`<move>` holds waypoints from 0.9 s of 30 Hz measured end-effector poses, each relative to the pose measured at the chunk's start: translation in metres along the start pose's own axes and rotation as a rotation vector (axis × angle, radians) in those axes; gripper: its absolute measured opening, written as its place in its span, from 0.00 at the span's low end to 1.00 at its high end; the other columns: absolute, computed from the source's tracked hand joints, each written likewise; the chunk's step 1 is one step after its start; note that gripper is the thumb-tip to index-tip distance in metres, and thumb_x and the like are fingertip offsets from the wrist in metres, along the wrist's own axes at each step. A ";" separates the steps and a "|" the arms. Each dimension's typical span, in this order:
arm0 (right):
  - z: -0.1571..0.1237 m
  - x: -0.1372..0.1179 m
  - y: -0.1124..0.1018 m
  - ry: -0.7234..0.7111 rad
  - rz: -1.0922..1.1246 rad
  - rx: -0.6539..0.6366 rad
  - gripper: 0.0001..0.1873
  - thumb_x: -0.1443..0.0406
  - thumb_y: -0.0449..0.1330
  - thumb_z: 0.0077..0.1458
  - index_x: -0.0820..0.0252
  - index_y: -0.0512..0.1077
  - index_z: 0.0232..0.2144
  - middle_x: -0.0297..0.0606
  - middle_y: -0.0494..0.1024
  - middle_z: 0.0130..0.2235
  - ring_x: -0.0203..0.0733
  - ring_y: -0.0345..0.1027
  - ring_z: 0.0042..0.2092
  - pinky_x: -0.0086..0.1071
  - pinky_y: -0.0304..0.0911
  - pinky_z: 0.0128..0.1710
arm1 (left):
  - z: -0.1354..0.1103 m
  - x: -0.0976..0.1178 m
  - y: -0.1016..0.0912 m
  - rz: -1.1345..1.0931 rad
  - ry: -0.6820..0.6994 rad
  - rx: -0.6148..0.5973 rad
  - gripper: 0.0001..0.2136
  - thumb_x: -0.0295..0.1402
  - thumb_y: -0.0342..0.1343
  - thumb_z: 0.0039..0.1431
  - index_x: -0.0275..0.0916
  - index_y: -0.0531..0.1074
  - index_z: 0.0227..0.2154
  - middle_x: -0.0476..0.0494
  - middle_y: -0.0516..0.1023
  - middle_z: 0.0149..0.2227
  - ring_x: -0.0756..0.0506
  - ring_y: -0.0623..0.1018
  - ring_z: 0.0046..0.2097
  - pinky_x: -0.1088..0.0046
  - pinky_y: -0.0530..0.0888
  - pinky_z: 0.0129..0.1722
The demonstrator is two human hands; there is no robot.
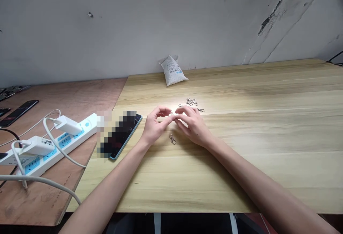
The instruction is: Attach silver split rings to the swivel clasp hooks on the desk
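My left hand and my right hand meet over the table, fingertips almost touching. Between them is a small shiny metal piece, pinched by the fingers of both; its exact kind is too small to make out. A metal swivel clasp lies on the wood just in front of my hands. Beyond my right hand sits a loose group of several similar clasps. One more clasp rests close to the right hand's knuckles, partly covered by it.
A phone, partly blurred out, lies left of my left hand. Farther left, a white power strip carries plugged-in chargers and cables on a reddish board. A white printed packet leans near the grey wall.
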State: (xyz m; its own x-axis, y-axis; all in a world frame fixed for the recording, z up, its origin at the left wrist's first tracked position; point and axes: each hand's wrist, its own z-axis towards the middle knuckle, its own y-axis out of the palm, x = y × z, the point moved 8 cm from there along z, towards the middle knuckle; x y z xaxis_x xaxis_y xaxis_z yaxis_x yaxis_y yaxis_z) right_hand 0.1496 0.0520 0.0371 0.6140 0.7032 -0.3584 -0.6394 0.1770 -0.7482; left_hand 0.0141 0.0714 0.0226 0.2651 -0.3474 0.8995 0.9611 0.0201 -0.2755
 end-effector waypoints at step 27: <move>-0.006 0.072 -0.011 0.283 0.033 -0.006 0.09 0.64 0.56 0.60 0.58 0.76 0.37 0.36 0.75 0.36 0.35 0.65 0.28 0.37 0.59 0.40 | -0.016 0.019 0.006 0.498 0.117 -0.653 0.07 0.37 0.63 0.56 0.45 0.79 0.38 0.48 0.75 0.33 0.49 0.74 0.32 0.73 0.69 0.31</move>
State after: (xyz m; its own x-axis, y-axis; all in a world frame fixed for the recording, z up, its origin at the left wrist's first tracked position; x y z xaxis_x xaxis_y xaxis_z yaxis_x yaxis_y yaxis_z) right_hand 0.2036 0.0963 0.0159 0.6982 0.4879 -0.5239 -0.6591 0.1524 -0.7365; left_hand 0.0238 0.0498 0.0320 0.6033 -0.5374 0.5892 0.4855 -0.3386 -0.8060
